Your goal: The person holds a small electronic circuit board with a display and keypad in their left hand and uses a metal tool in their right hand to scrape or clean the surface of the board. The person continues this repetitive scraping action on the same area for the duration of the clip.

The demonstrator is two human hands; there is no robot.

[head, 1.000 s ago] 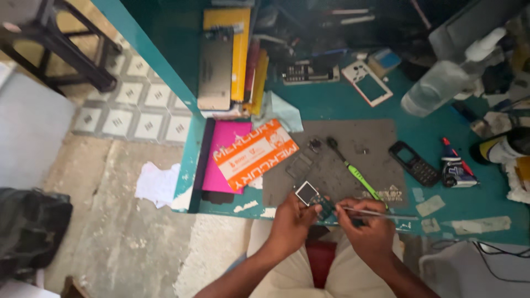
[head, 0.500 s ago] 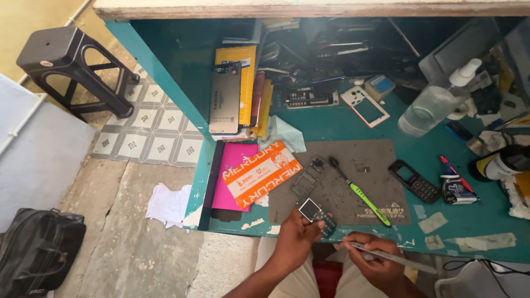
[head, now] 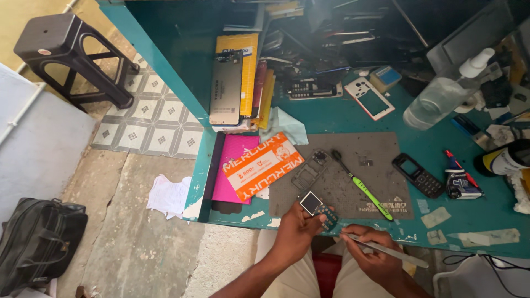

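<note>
While the view has drawn back since a second ago, so that more floor and the black stool (head: 70, 58) now show, the hands have kept their places at the near edge of the bench. The left hand (head: 295, 234) still pinches a small phone (head: 316, 207), screen up, over the front edge of the grey mat (head: 342, 171); a second ago it sat a little further in on the mat. The right hand (head: 372, 254) stays closed around long metal tweezers (head: 386, 249), tips pointing toward the phone but not touching it, so the work on it looks paused rather than ended.

On the left, a black bag (head: 38, 243) lies on the bare concrete floor, with patterned tiles beyond. The teal bench (head: 342, 118) carries an orange card (head: 262, 164), a green toothbrush (head: 364, 187), a dark keypad phone (head: 418, 175) and a clear spray bottle (head: 441, 94).
</note>
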